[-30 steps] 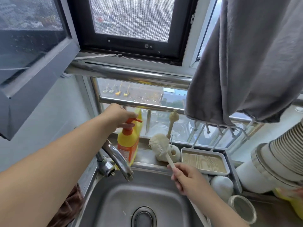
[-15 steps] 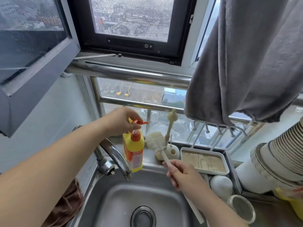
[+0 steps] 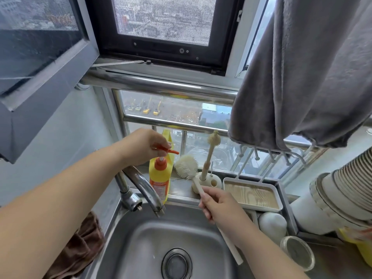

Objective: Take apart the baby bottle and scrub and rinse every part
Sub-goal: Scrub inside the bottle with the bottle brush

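Right hand [image 3: 218, 206] grips brush [image 3: 186, 166] handle; bristles beside soap pump [image 3: 168, 150]

I log, head view: left hand [image 3: 145, 147] gripping the orange pump [image 3: 168, 150] atop the yellow soap bottle [image 3: 160, 178] on the sill. My right hand [image 3: 218, 205] grips the bottle brush [image 3: 186, 167], bristle head up just beside the pump spout. Steel sink [image 3: 141, 238] below, faucet [image 3: 145, 188] at left, drain [image 3: 177, 263] centred. Small brush [image 3: 211, 152] upright in holder [image 3: 214, 181]; white tray [image 3: 252, 195] beside it. Grey towel [image 3: 312, 67] hanging upper right.
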`<state>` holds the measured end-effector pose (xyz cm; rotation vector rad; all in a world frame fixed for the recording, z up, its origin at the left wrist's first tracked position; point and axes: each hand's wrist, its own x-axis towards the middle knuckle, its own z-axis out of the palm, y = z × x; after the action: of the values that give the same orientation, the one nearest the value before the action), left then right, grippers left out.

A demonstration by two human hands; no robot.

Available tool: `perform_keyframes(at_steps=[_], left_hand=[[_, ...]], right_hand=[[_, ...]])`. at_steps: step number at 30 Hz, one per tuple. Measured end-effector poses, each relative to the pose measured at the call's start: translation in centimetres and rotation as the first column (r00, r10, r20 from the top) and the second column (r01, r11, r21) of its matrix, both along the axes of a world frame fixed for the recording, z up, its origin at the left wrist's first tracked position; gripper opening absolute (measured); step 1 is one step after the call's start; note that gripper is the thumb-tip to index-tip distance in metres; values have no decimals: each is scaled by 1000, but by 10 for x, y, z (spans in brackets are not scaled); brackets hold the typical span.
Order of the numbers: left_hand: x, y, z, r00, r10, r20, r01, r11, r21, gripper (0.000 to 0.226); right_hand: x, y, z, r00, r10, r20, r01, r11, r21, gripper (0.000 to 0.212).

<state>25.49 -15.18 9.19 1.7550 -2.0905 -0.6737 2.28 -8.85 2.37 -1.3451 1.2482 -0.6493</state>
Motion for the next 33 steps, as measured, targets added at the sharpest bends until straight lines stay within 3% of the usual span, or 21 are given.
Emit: perform_keyframes(at_steps=[4,10,21,33], left_hand=[[6,1,-1,998,13,-63,-11,1000,26,26],[7,-1,-3,994,5,-110,1,998,62,24],[6,-2,-3,997,16,-79,-9,995,96,26],[-1,8,11,976,1,216,1,1000,-9,26]], right_hand=[[7,-4,0,999,5,-42,-4,1000,15,24],[16,-6,2,1000,3,18,-4,998,61,21],[20,-4,3,997,15,70,-22,995,92,23],[-12,23,13,982,-45,182,32,997,75,23]])
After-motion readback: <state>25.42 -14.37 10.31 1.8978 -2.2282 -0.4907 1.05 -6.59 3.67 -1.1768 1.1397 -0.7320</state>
